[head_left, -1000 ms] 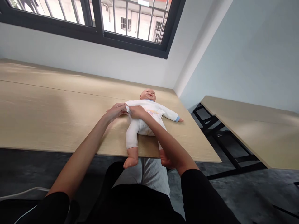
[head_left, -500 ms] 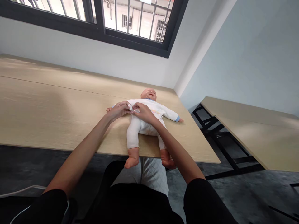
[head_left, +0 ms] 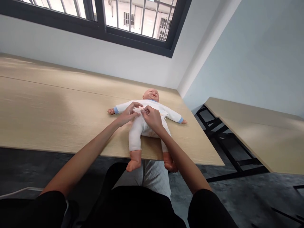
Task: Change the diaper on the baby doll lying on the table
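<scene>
A baby doll (head_left: 151, 95) lies on its back, arms spread, in a white long-sleeved top (head_left: 153, 105) with blue cuffs and white trousers (head_left: 136, 134). Its bare feet stick out past the near table edge. My left hand (head_left: 128, 114) rests at the side of the doll's belly, thumb and fingers apart, touching the top. Over the middle of the belly, my right hand (head_left: 152, 117) has its thumb and fingers pinched together against the top. What the pinch holds, if anything, is hidden by the fingers.
The wooden table (head_left: 59, 120) runs along the wall under a barred window (head_left: 142, 19). At the right stands a second table (head_left: 261, 133) on a black metal frame, beyond a gap. A white cable (head_left: 26, 189) hangs at the lower left.
My hands were close together at the side of the doll's top, with something white at their fingertips. The right hand has shifted right, and the left hand's fingers have spread apart.
</scene>
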{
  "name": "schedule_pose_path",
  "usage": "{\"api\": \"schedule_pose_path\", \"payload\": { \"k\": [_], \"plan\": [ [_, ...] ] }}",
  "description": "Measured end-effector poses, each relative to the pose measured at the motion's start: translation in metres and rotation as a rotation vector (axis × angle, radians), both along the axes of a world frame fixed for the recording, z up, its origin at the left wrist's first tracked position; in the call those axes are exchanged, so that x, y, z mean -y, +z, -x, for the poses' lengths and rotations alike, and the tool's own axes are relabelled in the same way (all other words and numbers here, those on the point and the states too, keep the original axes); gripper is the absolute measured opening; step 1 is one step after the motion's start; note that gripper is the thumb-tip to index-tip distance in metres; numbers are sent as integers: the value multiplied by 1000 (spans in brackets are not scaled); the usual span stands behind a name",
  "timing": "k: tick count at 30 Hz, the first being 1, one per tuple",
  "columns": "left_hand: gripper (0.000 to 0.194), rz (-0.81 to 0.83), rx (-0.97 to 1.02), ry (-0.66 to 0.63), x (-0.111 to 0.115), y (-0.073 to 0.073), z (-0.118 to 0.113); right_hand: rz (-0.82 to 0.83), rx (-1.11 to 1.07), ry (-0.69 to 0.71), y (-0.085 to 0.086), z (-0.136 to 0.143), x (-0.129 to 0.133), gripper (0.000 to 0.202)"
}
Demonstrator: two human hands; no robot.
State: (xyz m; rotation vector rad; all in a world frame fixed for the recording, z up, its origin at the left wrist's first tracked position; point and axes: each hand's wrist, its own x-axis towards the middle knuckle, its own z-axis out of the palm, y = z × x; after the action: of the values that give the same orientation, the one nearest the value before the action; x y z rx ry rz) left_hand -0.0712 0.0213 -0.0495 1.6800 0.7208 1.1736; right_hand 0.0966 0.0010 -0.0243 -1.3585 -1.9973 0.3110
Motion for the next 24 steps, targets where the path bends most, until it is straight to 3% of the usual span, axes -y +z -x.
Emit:
{"api": "schedule_pose_path", "payload": {
  "k": [4, 9, 15, 20, 24],
  "plan": [
    [44, 10, -95, -104, 4, -1, -6, 30, -167, 40, -5, -12, -1, 14],
    [44, -109, -252, 15, 6, -5, -15, 128, -365, -33, -14, -23, -2, 9],
    [31, -289, -405, 75, 4, -9, -15, -36, -343, -149, -8, -35, 4, 26],
    [32, -371, -419, 82, 5, -7, -15, -182, -514, -167, -7, -67, 10, 22],
    [28, -267, -299, 102, 3, -2, -13, -124, -433, -93, -20, -92, 15, 21]
  ]
}}
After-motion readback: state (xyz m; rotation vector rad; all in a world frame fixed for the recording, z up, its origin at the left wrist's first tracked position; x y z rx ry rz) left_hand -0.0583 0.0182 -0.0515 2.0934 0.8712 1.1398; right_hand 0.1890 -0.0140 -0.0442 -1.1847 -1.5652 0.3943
